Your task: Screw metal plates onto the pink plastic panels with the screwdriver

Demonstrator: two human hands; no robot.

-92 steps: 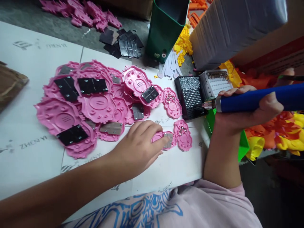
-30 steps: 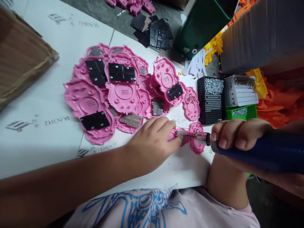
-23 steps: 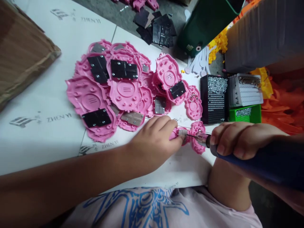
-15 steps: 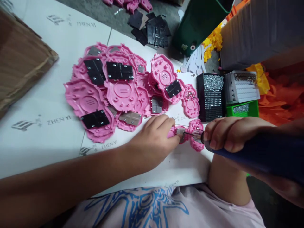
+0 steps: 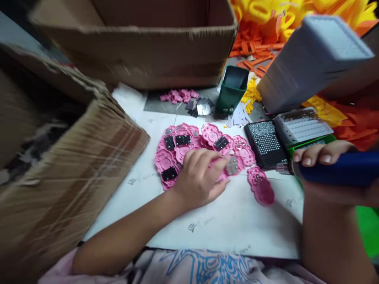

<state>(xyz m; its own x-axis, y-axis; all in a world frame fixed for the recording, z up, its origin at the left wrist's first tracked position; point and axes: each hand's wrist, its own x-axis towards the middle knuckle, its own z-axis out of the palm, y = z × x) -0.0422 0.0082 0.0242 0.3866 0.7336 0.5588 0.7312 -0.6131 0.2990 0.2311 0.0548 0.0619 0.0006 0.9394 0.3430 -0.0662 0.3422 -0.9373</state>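
My left hand (image 5: 199, 179) has its fingers bent round a pink plastic shell (image 5: 235, 165) with a grey metal plate, at the right end of the shell pile; the grip is partly hidden. In my right hand (image 5: 322, 154) is a blue electric screwdriver (image 5: 346, 169), its clear tip pointing left beside the black screw tray (image 5: 266, 146). A separate pink shell (image 5: 262, 188) with small metal parts lies on the white sheet between my hands. Several pink shells (image 5: 164, 159), some bearing black plates, overlap behind and left of my left hand.
Cardboard boxes stand at the left (image 5: 97, 157) and the back (image 5: 142, 55). Beyond the shells are black plates (image 5: 192, 108), small pink parts (image 5: 179, 95) and a dark green bin (image 5: 232, 90). A grey container (image 5: 302, 67), green tray (image 5: 328, 139) and orange parts (image 5: 352, 122) are to the right.
The screwdriver has moved right, away from the shell and its plate. My left hand has shifted with its shell toward the pile. The head view has tilted up, showing more boxes.
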